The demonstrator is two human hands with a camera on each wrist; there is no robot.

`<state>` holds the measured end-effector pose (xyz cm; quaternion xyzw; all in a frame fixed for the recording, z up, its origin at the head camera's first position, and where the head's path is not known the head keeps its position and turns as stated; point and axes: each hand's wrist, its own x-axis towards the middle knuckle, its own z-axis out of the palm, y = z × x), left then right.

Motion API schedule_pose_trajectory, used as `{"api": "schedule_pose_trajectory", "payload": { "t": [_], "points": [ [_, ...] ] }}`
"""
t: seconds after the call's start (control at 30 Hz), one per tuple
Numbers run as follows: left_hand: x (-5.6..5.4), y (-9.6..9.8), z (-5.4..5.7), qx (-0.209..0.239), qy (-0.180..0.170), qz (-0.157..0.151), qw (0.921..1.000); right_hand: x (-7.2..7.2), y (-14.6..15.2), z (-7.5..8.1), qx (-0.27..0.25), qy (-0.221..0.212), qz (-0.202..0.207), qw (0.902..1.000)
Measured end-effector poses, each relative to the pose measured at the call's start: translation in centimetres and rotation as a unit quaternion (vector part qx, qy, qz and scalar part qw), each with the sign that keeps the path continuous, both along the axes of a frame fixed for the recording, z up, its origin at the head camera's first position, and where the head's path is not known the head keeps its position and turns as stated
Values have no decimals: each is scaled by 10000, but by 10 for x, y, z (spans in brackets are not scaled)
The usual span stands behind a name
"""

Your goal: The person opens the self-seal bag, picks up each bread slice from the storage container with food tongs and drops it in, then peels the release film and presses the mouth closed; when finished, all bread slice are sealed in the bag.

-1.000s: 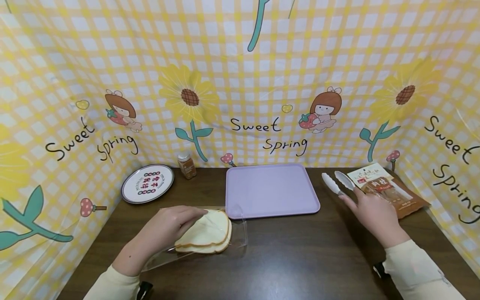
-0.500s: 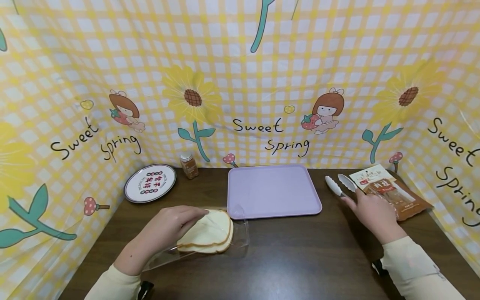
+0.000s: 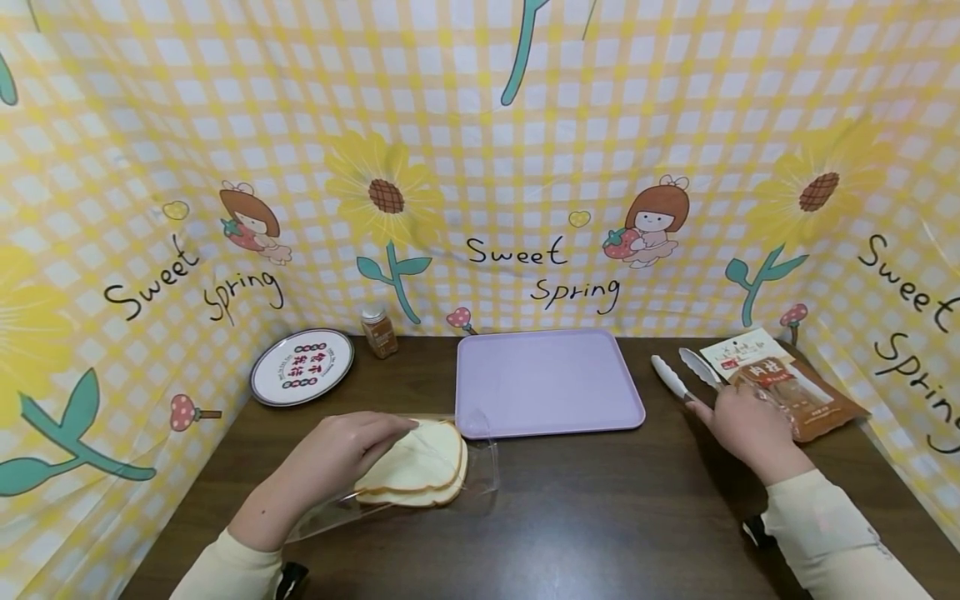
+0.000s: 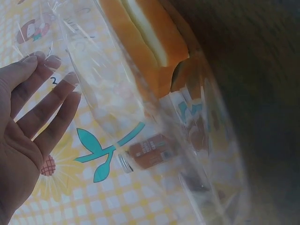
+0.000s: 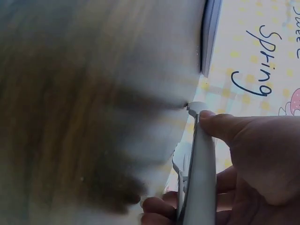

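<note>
In the head view my left hand (image 3: 341, 454) is over a clear plastic bag (image 3: 486, 475) holding slices of white bread (image 3: 420, 458). The left wrist view shows its thumb and index finger pinching the bag's film, other fingers loosely extended; the bread's brown crust (image 4: 164, 70) shows through the plastic. My right hand (image 3: 753, 425) grips a pair of light tongs (image 3: 673, 379) at the right, their two scalloped heads spread apart and pointing toward the back wall. Seen from the right wrist, the thumb lies along one tong arm (image 5: 201, 168) and fingers curl around the other side.
A lilac tray (image 3: 551, 383) lies at the back centre. A white printed plate (image 3: 281, 371) and a small spice jar (image 3: 380, 333) stand back left. Beside the right hand lies a brown food packet (image 3: 825, 404). A checked cloth (image 3: 517, 183) walls in the wooden table (image 3: 600, 517).
The tongs have turned slightly in my right hand, and its fingers have shifted on them. My left hand stays at the bread bag. The head view has moved a little.
</note>
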<state>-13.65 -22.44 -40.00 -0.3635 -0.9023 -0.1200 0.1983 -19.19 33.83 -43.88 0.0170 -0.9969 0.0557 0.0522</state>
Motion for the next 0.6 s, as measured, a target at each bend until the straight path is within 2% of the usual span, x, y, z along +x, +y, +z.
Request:
{"api": "schedule_pose_trajectory", "payload": {
  "t": [0.3, 0.6],
  "points": [
    [0, 0, 0, 20, -87, -2, 10000, -4, 1, -1, -111, -655, -190, 9976],
    [0, 1, 1, 32, 43, -82, 10000, -4, -1, -3, -132, -721, -229, 9970]
  ]
}}
